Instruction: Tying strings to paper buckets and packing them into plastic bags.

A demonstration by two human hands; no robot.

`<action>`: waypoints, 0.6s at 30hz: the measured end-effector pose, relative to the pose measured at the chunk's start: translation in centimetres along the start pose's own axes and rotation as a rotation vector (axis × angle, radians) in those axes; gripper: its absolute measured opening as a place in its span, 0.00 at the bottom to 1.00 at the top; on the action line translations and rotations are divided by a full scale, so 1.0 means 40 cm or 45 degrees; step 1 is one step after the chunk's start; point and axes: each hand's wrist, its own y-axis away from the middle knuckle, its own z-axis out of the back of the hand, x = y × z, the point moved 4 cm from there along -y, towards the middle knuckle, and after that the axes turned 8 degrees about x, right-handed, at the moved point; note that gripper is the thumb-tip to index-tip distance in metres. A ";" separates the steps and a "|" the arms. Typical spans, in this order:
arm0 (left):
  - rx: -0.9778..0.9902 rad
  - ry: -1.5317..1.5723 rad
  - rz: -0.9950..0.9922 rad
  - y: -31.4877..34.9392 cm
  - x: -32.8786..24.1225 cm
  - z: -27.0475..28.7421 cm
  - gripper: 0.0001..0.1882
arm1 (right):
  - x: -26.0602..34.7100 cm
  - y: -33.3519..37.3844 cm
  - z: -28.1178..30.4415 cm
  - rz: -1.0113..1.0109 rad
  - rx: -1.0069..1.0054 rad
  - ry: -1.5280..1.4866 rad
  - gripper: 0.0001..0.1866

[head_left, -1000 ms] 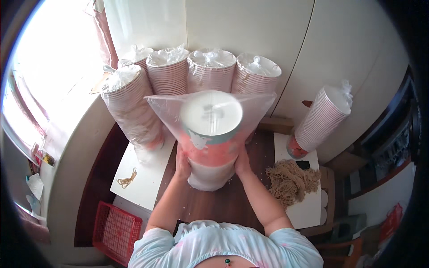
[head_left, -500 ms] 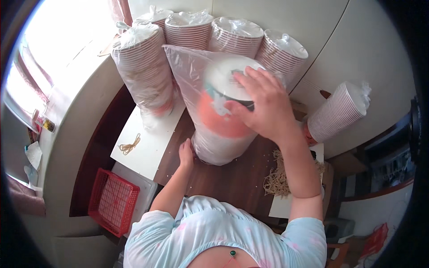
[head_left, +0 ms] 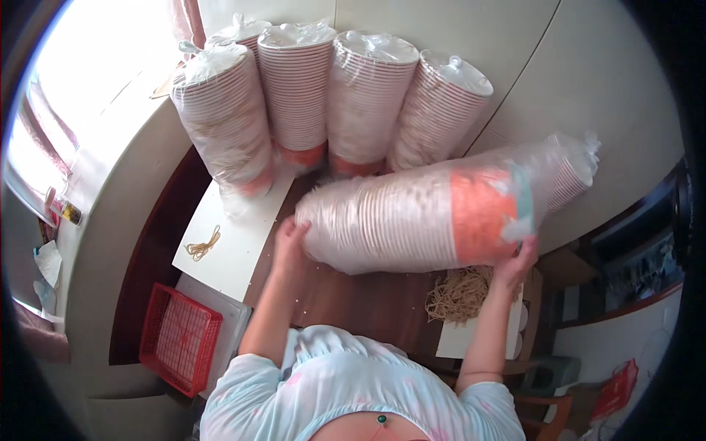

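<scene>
Step now: the person holds a big bag of stacked cups (head_left: 419, 220) on its side, up over the brown tabletop (head_left: 368, 301). I think the bag is being turned or carried.
Next move: I think it needs a firm hold at both ends, so the long stack does not bend or slip.
Big bag: a long see-through bag, full of pale cups, with an orange band near the right end.
Standing bags: four more bags of cups (head_left: 294, 95) stand by the wall behind it.
Left hand (head_left: 288, 239): open and flat, pressing on the bag's left end.
Right hand (head_left: 517, 263): fingers curled under the bag's right end, holding it up.
Small things: a heap of rubber bands (head_left: 460, 294) lies under the bag.
</scene>
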 end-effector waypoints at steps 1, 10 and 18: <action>0.093 -0.080 -0.020 0.005 -0.115 -0.041 0.23 | -0.021 0.043 0.007 -0.166 -0.264 -0.224 0.31; 0.828 -2.110 -0.729 0.177 -0.577 -0.656 0.24 | -0.331 0.379 -0.260 -0.725 0.021 -1.362 0.33; 1.419 -2.481 -0.796 0.099 -0.408 -0.787 0.17 | -0.451 0.564 -0.258 -1.545 0.560 -1.138 0.31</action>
